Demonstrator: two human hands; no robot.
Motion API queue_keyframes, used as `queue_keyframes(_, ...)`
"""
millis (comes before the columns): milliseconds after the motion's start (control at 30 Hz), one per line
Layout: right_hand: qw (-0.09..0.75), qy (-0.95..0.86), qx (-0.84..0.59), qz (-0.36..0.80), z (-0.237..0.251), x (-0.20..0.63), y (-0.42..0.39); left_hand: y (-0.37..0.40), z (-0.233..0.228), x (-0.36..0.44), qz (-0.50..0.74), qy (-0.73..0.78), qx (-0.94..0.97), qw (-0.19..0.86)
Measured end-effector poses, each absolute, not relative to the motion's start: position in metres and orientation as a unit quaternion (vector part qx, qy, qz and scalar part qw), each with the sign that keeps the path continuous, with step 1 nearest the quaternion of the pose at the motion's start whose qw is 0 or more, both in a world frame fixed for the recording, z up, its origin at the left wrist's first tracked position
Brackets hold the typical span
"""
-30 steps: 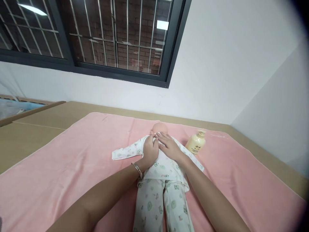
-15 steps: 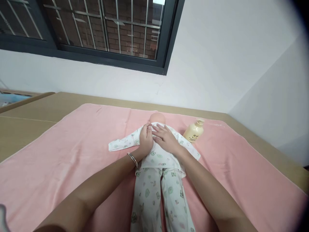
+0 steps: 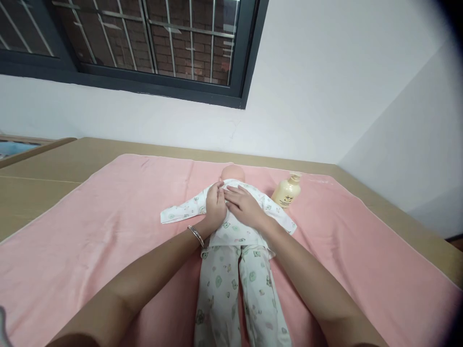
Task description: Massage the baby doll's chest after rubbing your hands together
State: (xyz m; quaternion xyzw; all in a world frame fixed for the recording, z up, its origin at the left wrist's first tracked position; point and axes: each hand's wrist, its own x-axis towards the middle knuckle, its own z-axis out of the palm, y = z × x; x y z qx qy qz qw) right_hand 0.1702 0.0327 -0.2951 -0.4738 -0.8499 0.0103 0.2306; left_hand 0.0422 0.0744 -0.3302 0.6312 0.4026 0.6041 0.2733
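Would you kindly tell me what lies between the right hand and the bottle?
In the head view, a printed sleeve lies between the right hand and the bottle.

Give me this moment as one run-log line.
left hand: on shirt | right hand: on shirt, palm down | doll's head: beyond both hands | pump bottle: on pink blanket beside sleeve

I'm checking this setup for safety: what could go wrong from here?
The bottle stands close to the doll's sleeve, so a sideways sweep of the right hand might knock it over. The bracelet on the left wrist sits near the shirt and could snag it. The blanket is already creased and might bunch up if the doll is shifted.
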Motion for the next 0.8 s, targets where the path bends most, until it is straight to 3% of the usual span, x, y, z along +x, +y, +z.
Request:
queue_keyframes(133, 0.258, -0.770, -0.583, 0.024, -0.300, 0.190, 0.050, 0.073, -0.332, 0.042, 0.569, 0.374, 0.702, 0.208)
queue_keyframes(300, 0.185, -0.661, -0.727, -0.032, -0.299, 0.176, 0.038, 0.070, -0.331, 0.042, 0.487, 0.387, 0.775, 0.112)
queue_keyframes(533, 0.120, -0.674, -0.723, -0.093, -0.289, 0.151, 0.007, 0.090, -0.321, 0.038, 0.352, 0.472, 0.806, 0.065)
queue_keyframes(800, 0.158, -0.719, -0.677, 0.014, -0.297, 0.191, 0.042, 0.056, -0.310, 0.046, 0.295, 0.463, 0.835, -0.046)
